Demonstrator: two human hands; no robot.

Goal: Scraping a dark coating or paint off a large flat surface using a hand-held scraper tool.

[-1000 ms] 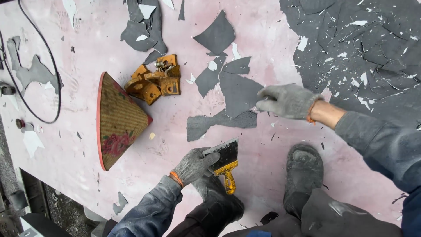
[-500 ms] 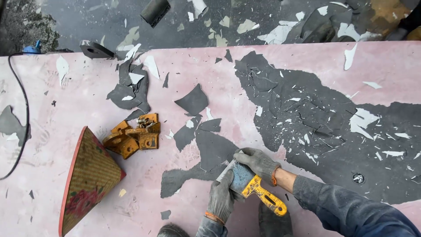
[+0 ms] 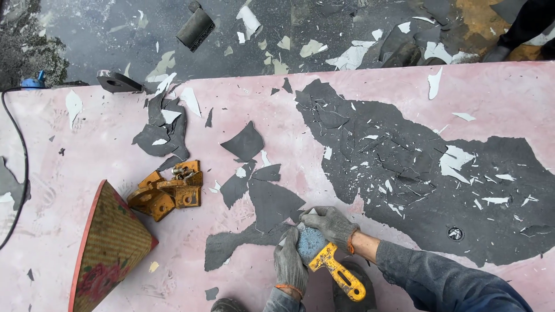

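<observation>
A scraper with a yellow handle (image 3: pixel 338 271) and a wide bluish blade sits between my two gloved hands at the bottom centre. My left hand (image 3: pixel 291 263) closes on the blade's left side. My right hand (image 3: pixel 332 224) wraps over the top of the blade. Both hands hover over a pink panel (image 3: pixel 509 98) covered in patches of peeling dark grey coating (image 3: pixel 272 202). The blade's edge is hidden by my fingers.
A woven conical hat (image 3: pixel 107 248) lies at the lower left beside several orange metal brackets (image 3: pixel 167 190). A black cable (image 3: pixel 23 167) runs along the left edge. Loose grey flakes (image 3: pixel 162 130) litter the panel. Another person's shoe (image 3: pixel 500 52) shows at the top right.
My right hand left the panel and joined the left on the scraper, which came up in front of me. The view tilted, bringing the panel's far edge and dark floor into sight.
</observation>
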